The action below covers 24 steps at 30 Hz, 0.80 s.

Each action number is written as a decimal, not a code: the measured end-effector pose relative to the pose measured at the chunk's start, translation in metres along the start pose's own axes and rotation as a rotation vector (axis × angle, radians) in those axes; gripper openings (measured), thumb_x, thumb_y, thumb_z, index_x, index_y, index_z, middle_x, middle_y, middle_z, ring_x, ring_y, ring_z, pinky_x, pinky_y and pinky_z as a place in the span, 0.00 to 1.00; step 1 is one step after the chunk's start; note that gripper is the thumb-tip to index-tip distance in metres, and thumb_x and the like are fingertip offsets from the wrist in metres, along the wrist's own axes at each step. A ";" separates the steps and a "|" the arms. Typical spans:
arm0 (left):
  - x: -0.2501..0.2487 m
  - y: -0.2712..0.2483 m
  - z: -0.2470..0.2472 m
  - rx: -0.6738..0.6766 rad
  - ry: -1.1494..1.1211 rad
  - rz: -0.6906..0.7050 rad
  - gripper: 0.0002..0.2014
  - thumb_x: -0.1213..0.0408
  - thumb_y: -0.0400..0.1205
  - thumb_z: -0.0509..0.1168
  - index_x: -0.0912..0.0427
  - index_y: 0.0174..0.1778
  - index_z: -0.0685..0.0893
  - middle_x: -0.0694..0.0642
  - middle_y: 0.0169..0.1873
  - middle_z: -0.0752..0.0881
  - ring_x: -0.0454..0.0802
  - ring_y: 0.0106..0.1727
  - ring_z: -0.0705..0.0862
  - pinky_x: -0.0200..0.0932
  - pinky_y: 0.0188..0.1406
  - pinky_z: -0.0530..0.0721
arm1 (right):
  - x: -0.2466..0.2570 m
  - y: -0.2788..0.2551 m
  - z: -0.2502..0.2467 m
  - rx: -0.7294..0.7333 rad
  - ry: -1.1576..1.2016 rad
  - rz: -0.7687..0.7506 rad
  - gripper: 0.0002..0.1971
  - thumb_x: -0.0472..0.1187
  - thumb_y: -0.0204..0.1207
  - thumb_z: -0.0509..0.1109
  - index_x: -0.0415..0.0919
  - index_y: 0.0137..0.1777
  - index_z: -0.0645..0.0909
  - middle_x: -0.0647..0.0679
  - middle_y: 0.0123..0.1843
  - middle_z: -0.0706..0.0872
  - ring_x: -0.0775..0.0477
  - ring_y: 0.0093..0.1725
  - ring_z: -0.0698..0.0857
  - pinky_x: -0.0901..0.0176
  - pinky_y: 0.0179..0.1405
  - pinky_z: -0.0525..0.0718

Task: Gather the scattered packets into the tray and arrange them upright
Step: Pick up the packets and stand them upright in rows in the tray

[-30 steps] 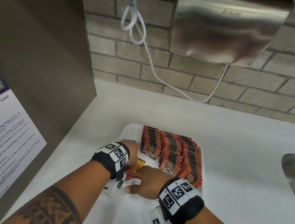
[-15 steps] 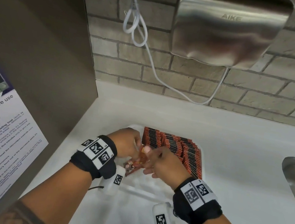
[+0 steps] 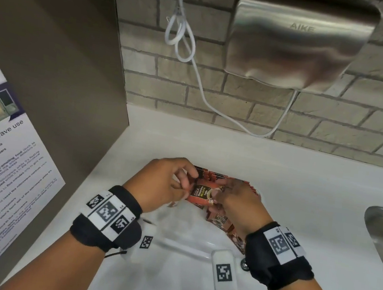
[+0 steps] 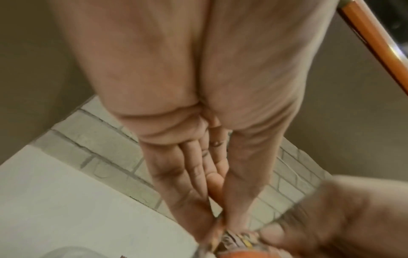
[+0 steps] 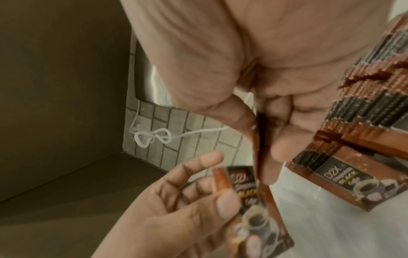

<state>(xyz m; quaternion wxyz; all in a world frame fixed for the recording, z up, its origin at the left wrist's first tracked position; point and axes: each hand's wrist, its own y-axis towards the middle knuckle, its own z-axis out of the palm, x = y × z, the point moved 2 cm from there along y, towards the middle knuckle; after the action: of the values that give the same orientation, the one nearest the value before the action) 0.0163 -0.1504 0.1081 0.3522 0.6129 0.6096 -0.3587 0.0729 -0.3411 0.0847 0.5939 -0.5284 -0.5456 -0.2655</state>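
Midway through gathering, the left hand (image 3: 164, 185) and right hand (image 3: 239, 202) both pinched coffee packets (image 3: 203, 193) above the tray (image 3: 183, 247); next, they likely needed standing beside the upright rows (image 5: 362, 108)

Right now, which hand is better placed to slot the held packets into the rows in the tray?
Probably the right hand: it pinches the packets and sits directly over the upright rows. The left hand grips them too, but from the tray's bare side.
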 end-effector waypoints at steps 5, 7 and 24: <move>0.015 0.002 -0.017 -0.142 -0.011 -0.086 0.17 0.79 0.75 0.70 0.51 0.48 0.82 0.55 0.41 0.88 0.50 0.39 0.89 0.41 0.34 0.86 | 0.009 -0.008 -0.011 0.015 -0.151 -0.107 0.14 0.38 0.75 0.75 0.50 0.60 0.82 0.42 0.43 0.89 0.37 0.48 0.90 0.36 0.57 0.88; 0.020 0.004 -0.014 -0.111 -0.079 -0.104 0.14 0.81 0.76 0.69 0.56 0.45 0.86 0.60 0.42 0.89 0.51 0.43 0.89 0.45 0.41 0.88 | 0.013 -0.011 -0.010 0.028 -0.167 -0.133 0.14 0.36 0.78 0.74 0.46 0.62 0.82 0.47 0.36 0.86 0.43 0.41 0.88 0.48 0.48 0.90; 0.002 0.013 -0.003 0.031 0.199 -0.049 0.05 0.63 0.77 0.74 0.54 0.35 0.87 0.50 0.31 0.87 0.39 0.29 0.80 0.37 0.32 0.79 | 0.041 -0.015 -0.001 0.078 -0.416 -0.397 0.12 0.38 0.79 0.75 0.51 0.59 0.81 0.52 0.41 0.87 0.59 0.35 0.86 0.76 0.35 0.79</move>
<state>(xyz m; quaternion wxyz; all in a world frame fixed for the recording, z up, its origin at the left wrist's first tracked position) 0.0289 -0.1468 0.1073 0.2714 0.6359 0.6507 -0.3140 0.0707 -0.3356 0.1276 0.4256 -0.4311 -0.7583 -0.2409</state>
